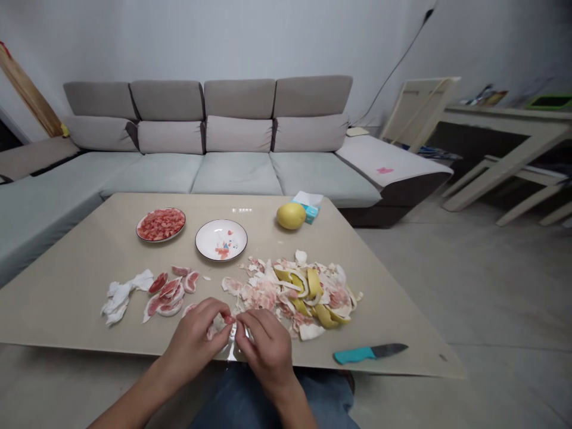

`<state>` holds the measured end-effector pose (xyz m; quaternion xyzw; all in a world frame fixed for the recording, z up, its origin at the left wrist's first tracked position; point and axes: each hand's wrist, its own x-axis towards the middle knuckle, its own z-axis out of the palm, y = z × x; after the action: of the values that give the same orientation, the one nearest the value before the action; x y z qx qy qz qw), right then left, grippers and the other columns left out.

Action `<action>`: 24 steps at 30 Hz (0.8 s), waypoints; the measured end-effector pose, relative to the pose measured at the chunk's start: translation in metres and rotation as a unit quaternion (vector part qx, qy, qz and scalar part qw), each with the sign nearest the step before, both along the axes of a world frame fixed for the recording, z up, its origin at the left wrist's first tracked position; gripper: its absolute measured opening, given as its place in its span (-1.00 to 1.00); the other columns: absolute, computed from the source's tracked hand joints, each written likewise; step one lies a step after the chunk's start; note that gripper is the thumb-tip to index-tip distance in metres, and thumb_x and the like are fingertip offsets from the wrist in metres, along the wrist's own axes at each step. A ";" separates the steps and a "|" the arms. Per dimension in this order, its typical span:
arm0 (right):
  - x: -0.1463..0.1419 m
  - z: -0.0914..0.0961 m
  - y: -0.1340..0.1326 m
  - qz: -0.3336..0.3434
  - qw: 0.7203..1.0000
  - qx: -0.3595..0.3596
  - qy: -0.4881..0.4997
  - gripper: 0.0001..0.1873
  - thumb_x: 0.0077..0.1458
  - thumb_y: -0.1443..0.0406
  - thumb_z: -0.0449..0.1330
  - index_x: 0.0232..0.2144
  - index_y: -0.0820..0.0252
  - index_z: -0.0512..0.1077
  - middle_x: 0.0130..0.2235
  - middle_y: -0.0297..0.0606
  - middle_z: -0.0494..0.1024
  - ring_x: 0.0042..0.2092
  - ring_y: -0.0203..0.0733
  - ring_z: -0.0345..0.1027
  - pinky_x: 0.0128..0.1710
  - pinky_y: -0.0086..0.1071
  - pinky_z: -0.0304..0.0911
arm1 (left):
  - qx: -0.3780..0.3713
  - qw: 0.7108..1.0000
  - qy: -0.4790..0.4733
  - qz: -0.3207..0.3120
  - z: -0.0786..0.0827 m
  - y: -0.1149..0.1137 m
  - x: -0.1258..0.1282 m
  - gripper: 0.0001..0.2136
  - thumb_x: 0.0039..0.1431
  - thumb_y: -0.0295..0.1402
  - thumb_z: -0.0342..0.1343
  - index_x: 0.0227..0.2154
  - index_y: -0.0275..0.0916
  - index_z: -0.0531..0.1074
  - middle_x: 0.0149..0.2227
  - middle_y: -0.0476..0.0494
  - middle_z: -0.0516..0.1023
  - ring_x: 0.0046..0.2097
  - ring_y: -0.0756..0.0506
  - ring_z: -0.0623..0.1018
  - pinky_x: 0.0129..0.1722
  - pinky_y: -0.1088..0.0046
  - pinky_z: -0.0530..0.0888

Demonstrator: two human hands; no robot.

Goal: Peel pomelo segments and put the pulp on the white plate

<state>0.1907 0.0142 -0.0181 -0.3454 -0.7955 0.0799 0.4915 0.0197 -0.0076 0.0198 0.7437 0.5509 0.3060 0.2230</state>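
My left hand (pixel 201 328) pinches a small red pomelo segment (pixel 229 320) between thumb and forefinger, over the table's near edge. Right beside it, my right hand (pixel 268 342) has its thumb and forefinger pinched together; what lies between them is hidden. Left of my hands is a small pile of red pomelo segments (pixel 170 292) with whitish membrane on them. A heap of yellow rind, white pith and membrane scraps (pixel 308 292) spreads beyond and to the right of my right hand. A white plate (pixel 210 235) farther back holds a few red pulp pieces.
A plate of red pulp (pixel 161 223) sits at the back left of the table (pixel 89 256). A whole yellow pomelo (pixel 290 215) stands by a tissue pack (pixel 311 208). Crumpled tissue (pixel 123 298) lies left. At the near right is a teal-handled knife (pixel 369 353). A sofa (pixel 232 167) stands behind.
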 end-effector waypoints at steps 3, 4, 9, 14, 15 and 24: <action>0.000 0.001 0.000 -0.005 0.998 -0.052 0.045 -0.85 0.12 0.49 0.13 -0.32 0.16 0.41 -0.39 -0.23 0.51 -0.33 -0.16 0.37 -0.31 -0.31 0.27 | -0.015 1.000 -0.013 0.010 0.002 0.000 0.001 -0.96 0.20 -0.41 0.08 -0.30 -0.16 0.39 -0.29 -0.04 0.51 -0.30 -0.07 0.45 -0.25 0.42 0.31; 0.000 0.001 0.000 -0.003 0.996 -0.066 0.057 -0.85 0.12 0.49 0.13 -0.34 0.16 0.40 -0.40 -0.24 0.50 -0.33 -0.17 0.36 -0.32 -0.32 0.26 | -0.019 0.999 -0.023 0.015 0.002 0.000 0.002 -0.96 0.19 -0.40 0.08 -0.30 -0.16 0.39 -0.30 -0.04 0.51 -0.31 -0.06 0.44 -0.26 0.43 0.31; -0.001 0.003 0.003 0.008 0.990 -0.116 0.084 -0.85 0.07 0.49 0.12 -0.44 0.16 0.36 -0.46 -0.32 0.43 -0.41 -0.24 0.29 -0.40 -0.38 0.19 | -0.077 0.990 -0.113 0.036 -0.005 0.006 0.000 -0.97 0.13 -0.39 0.13 -0.36 -0.19 0.41 -0.37 -0.01 0.49 -0.43 -0.02 0.34 -0.39 0.48 0.28; 0.000 0.006 0.003 0.002 0.979 -0.161 0.128 -0.85 0.05 0.48 0.11 -0.47 0.16 0.35 -0.47 -0.35 0.40 -0.44 -0.28 0.28 -0.42 -0.42 0.18 | -0.138 0.960 -0.241 0.039 -0.012 0.013 -0.006 -0.91 0.09 -0.34 0.17 -0.39 -0.24 0.41 -0.38 -0.04 0.46 -0.42 0.01 0.33 -0.38 0.50 0.28; 0.000 0.007 0.003 0.003 0.975 -0.172 0.137 -0.85 0.06 0.47 0.11 -0.47 0.16 0.36 -0.46 -0.35 0.41 -0.43 -0.28 0.28 -0.42 -0.43 0.19 | -0.157 0.950 -0.267 0.038 -0.012 0.013 -0.007 -0.88 0.09 -0.32 0.18 -0.40 -0.25 0.41 -0.39 -0.03 0.46 -0.44 0.02 0.31 -0.41 0.51 0.27; 0.003 0.009 0.006 0.013 0.927 -0.313 0.208 -0.87 0.06 0.32 0.15 -0.50 0.19 0.44 -0.48 -0.32 0.48 -0.45 -0.27 0.33 -0.46 -0.47 0.25 | -0.280 0.875 -0.390 0.061 -0.015 0.011 -0.011 -0.71 0.05 -0.12 0.23 -0.32 -0.25 0.42 -0.58 0.15 0.20 -0.62 0.13 0.08 -0.64 0.59 -0.03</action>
<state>0.1938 0.0205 -0.0089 -0.4469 -0.6143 0.4009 0.5121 0.0082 0.0037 0.0045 0.4354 0.5262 0.4170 0.5997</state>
